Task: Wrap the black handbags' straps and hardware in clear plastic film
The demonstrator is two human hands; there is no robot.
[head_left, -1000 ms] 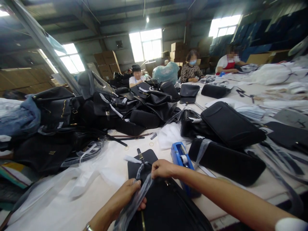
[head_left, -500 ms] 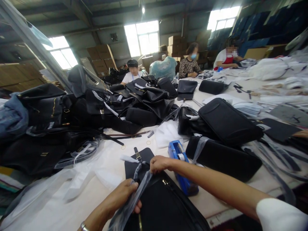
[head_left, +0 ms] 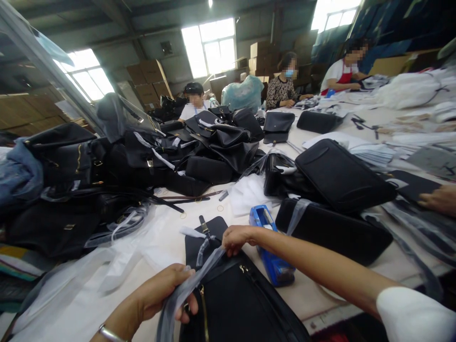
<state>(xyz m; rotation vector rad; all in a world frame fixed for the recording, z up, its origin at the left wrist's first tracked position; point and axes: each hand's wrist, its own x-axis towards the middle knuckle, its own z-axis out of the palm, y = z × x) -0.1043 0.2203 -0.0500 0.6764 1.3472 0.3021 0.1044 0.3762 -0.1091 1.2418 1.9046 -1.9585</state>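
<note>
A black bag (head_left: 238,304) with a gold zipper lies on the table in front of me, its flap opened out away from me. My left hand (head_left: 160,287) curls round a strap (head_left: 197,275) sheathed in clear plastic, which runs diagonally over the bag. Higher up, my right hand (head_left: 238,239) pinches the far end of that strap, beside the flap. On the flap sit a buckle (head_left: 204,227) and a wrapped narrow strap with white wrapping (head_left: 192,232). Just right of my right hand stands a blue tape dispenser (head_left: 261,216).
A heap of black bags (head_left: 213,156) fills the table's far left. More black bags (head_left: 345,175) are stacked at the right. White plastic sheeting (head_left: 117,270) lies at the left. A co-worker's hand (head_left: 440,198) reaches in from the right edge. Several people sit across the table.
My left hand has moved a little left and down along the strap, with its fingers turned. My right hand keeps its pinch. The co-worker's hand has come further into view at the right.
</note>
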